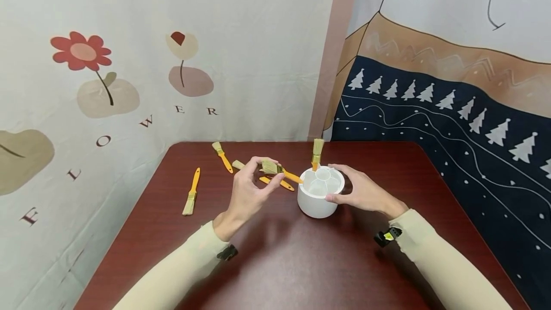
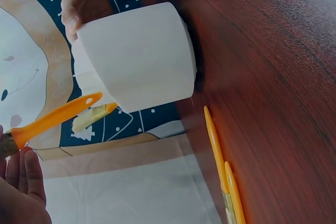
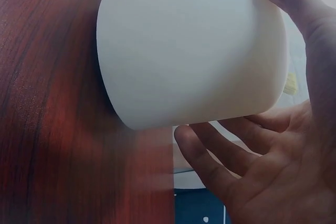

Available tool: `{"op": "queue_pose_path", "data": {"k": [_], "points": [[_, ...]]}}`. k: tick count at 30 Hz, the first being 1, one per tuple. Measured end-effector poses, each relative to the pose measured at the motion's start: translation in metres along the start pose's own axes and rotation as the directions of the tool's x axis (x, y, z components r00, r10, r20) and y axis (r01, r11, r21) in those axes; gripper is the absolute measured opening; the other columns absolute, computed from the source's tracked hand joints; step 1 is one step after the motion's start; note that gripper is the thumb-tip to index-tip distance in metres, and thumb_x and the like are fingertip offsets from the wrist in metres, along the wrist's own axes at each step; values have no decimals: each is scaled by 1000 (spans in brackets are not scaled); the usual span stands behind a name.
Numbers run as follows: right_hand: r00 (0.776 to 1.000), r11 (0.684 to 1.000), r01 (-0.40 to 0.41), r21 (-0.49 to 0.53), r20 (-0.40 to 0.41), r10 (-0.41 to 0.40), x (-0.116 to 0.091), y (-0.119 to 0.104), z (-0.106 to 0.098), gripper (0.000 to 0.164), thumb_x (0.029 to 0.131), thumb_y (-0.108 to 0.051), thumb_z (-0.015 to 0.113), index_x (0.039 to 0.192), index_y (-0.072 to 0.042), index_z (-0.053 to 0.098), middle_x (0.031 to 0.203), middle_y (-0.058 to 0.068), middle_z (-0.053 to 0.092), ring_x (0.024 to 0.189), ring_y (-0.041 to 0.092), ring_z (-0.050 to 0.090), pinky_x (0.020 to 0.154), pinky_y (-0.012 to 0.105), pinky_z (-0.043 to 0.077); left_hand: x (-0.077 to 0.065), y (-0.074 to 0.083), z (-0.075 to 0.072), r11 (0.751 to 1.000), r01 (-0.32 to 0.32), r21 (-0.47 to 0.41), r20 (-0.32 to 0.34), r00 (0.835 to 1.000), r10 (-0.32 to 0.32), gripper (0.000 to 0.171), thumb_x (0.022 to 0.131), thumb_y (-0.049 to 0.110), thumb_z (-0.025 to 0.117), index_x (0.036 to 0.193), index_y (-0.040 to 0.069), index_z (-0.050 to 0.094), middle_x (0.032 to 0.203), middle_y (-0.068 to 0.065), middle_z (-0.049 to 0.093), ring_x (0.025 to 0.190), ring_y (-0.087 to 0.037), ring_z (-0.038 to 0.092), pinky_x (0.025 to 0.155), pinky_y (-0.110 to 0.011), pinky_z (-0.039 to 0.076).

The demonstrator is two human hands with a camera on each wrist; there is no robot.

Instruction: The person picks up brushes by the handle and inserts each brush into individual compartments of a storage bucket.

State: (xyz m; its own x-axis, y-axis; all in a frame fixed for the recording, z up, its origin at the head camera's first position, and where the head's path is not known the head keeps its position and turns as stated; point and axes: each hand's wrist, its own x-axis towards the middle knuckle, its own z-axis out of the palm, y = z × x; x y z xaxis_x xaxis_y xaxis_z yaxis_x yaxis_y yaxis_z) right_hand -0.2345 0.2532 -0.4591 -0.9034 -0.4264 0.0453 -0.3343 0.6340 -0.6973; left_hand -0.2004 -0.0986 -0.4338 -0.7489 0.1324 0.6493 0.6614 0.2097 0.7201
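Note:
My left hand [image 1: 247,195] pinches a paintbrush [image 1: 292,177] by its bristle end. The yellow handle [image 2: 52,120] slants toward the rim of a white round brush holder [image 1: 316,205], its end at the near left edge of the opening. My right hand [image 1: 366,191] grips the holder's right side, thumb in front and fingers around the back; the right wrist view shows the thumb at the rim of the white holder [image 3: 189,51]. Inside, the holder is split into several round compartments. Another paintbrush [image 1: 317,151] stands in a rear compartment, bristles up.
One paintbrush [image 1: 192,192] lies at the table's left, bristles toward me. Another brush [image 1: 222,158] lies near the back edge. Behind my left hand, two more brushes [image 2: 214,148] lie side by side, partly hidden in the head view. Printed cloths [image 1: 258,61] hang behind the dark red table [image 1: 275,271].

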Motion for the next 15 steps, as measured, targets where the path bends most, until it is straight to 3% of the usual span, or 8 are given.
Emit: {"op": "queue_pose_path", "data": {"k": [8, 15], "points": [[1000, 1000, -14, -10, 0, 14, -1, -2, 2, 105, 95, -58, 93, 177, -14, 44, 173, 14, 59, 152, 37, 62, 127, 70, 54, 4, -6, 12, 996, -21, 84, 3, 1000, 20, 30, 98, 10, 95, 122, 8, 76, 119, -8, 86, 103, -21, 84, 84, -45, 72], [1000, 999, -11, -30, -1, 11, -1, -4, 2, 105, 96, -58, 93, 177, -12, 44, 172, 15, 60, 151, 37, 63, 127, 69, 54, 9, -10, 21, 997, 9, 72, 54, 998, -13, 31, 101, 10, 93, 126, 4, 77, 116, -12, 87, 100, -26, 88, 88, -46, 74]]}}
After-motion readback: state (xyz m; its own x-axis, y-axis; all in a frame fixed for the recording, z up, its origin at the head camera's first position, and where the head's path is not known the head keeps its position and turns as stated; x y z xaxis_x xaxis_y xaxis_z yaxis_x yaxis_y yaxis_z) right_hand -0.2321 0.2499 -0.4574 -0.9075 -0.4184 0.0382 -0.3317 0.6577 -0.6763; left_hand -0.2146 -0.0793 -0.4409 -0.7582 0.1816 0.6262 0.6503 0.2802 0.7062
